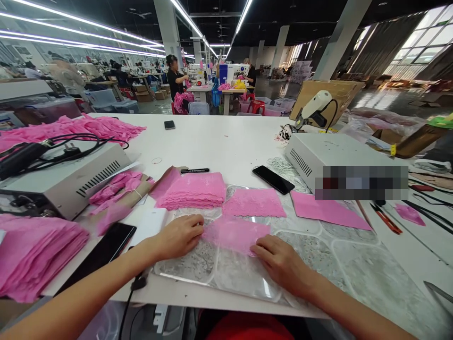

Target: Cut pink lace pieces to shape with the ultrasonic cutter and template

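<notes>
A thin, sheer pink lace fabric piece [238,234] is stretched between my two hands, just above or on a clear glossy mat [244,281]. My left hand [182,235] pinches its left end, fingers closed. At its lower right corner, my right hand [278,260] grips the edge between thumb and fingers. Directly beyond lies another pink lace piece [254,202] with a scalloped edge. A thick stack of pink lace pieces [193,191] stands to its left. Over on the right, a flat pink fabric piece [327,211] rests on the mat.
Grey machine boxes flank the work area, one left [67,177] and one right [339,153]. A black phone [273,179], a marker [195,170] and orange-handled snips [386,218] lie around the mat. Pink fabric piles [38,255] occupy the left side. Other people work farther back.
</notes>
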`<state>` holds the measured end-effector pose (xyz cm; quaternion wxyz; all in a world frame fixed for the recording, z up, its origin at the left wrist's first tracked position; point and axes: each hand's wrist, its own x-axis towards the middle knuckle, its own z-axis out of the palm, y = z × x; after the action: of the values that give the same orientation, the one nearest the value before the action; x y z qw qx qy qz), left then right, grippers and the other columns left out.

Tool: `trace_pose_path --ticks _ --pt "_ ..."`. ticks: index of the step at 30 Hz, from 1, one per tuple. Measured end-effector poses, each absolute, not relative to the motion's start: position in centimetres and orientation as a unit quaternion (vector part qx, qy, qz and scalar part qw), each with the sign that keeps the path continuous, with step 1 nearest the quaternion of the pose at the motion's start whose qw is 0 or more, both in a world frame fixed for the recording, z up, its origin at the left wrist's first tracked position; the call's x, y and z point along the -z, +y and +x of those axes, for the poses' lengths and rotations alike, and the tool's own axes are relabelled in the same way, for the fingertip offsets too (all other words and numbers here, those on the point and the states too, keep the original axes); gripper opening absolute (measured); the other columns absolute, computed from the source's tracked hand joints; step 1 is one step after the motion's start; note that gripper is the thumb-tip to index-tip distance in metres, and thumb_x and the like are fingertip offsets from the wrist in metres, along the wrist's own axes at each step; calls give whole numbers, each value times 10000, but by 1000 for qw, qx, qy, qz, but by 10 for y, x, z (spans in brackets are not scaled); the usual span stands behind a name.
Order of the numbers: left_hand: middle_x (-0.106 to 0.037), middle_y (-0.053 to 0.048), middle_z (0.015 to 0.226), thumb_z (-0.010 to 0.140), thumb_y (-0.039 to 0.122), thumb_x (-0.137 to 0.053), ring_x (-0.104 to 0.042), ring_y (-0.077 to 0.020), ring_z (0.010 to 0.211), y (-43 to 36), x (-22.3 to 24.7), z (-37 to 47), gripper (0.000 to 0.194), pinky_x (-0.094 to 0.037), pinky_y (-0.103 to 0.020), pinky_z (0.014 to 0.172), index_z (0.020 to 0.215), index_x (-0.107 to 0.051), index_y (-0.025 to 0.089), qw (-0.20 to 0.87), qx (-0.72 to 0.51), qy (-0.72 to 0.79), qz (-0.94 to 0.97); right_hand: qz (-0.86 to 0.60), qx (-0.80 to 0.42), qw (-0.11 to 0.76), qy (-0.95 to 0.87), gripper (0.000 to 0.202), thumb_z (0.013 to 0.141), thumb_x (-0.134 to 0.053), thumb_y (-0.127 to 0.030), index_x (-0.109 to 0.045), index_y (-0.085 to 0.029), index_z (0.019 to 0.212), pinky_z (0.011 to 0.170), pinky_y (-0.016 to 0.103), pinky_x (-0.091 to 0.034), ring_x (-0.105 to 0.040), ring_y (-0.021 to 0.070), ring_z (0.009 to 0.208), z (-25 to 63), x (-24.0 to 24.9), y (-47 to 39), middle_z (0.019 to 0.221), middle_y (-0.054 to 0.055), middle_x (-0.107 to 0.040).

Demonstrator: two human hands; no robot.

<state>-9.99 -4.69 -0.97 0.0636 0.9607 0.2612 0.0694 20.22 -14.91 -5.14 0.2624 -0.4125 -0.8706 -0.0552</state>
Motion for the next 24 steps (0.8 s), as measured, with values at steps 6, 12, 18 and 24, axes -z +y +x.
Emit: trace_pose_path --ticks 6,12,18,24 --pt "-610 -20 828 815 117 -536 -582 -149 735 -57 -12 -105 135 -453 -253 674 718 -607 179 46 -6 289 956 -375 -155 244 -881 352 725 -502 -24 -659 -199 987 711 269 -530 -646 161 814 200 22 -147 913 64 -692" --pt "-642 -77 979 892 169 -521 -601 -216 898 -28 1 -39 129 -470 -321 764 925 -645 163 6 -16 316 949 -483 -109 279 -823 249 826 -494 -105 -667 -186 984 663 252 -529 -660 137 743 206 30 -80 918 61 -706" --pt "-645 -104 883 864 59 -507 -603 -221 875 -13 19 -7 152 -473 -338 795 826 -628 143 8 -2 313 950 -513 -49 238 -823 163 855 -522 -165 -683 -185 879 730 305 -503 -651 206 883 200 53 -50 952 89 -713" --pt "-662 -74 881 906 131 -463 -620 -199 804 -7 13 -12 174 -471 -294 704 834 -619 156 45 -11 366 930 -532 -56 245 -809 167 866 -508 -151 -670 -189 844 711 273 -463 -632 172 834 200 54 -50 900 66 -708"
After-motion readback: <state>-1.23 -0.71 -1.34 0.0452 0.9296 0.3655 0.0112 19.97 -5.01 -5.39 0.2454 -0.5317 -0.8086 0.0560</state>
